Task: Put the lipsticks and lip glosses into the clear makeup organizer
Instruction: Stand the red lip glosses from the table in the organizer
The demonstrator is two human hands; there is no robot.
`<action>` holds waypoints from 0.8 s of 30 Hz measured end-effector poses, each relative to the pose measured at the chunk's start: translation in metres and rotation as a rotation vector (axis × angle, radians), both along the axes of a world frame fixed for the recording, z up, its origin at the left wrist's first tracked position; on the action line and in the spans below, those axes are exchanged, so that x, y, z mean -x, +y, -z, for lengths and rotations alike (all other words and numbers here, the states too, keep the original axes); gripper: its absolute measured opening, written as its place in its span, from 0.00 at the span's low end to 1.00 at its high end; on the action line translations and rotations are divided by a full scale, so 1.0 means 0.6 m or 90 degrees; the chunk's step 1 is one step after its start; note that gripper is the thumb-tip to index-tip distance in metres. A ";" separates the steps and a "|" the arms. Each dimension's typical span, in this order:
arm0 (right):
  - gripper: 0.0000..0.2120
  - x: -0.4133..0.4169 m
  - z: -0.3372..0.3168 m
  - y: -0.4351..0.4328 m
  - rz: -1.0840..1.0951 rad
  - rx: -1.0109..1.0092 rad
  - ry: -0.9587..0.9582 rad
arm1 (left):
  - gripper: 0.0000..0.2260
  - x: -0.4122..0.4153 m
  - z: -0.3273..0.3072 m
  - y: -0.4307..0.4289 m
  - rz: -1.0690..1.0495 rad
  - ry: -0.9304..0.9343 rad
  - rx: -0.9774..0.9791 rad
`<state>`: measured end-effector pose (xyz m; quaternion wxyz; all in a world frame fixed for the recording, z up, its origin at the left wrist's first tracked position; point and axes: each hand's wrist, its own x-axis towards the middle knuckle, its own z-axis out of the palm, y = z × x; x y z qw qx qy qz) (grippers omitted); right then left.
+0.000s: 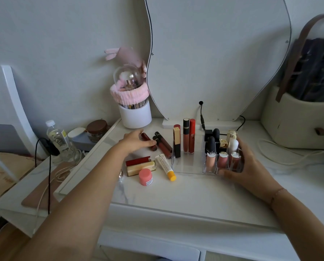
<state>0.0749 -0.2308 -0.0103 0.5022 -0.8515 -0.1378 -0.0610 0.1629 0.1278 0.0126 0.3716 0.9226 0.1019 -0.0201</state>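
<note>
1. Nearest, a round pink jar (pixel 145 177) stands on the glossy white table (pixel 176 193).
2. The right hand (pixel 251 170) grips the right end of the clear plastic organizer (pixel 187 164), thumb on its front wall. Slim glosses (pixel 189 136) stand upright inside.
3. The left hand (pixel 136 140) curls its fingers over a dark red gloss tube (pixel 145 136). The tube lies flat left of the organizer, its long axis running far-left to near-right.
</note>
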 end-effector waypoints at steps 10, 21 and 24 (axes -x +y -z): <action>0.50 0.000 0.001 -0.002 0.006 0.009 0.008 | 0.39 0.014 0.013 0.003 0.057 -0.083 0.116; 0.49 0.003 -0.002 0.001 0.005 -0.001 0.008 | 0.22 0.054 -0.055 -0.031 0.013 -0.334 0.159; 0.49 0.004 0.000 0.000 -0.004 -0.009 0.010 | 0.18 0.076 -0.101 -0.048 0.053 -0.402 0.218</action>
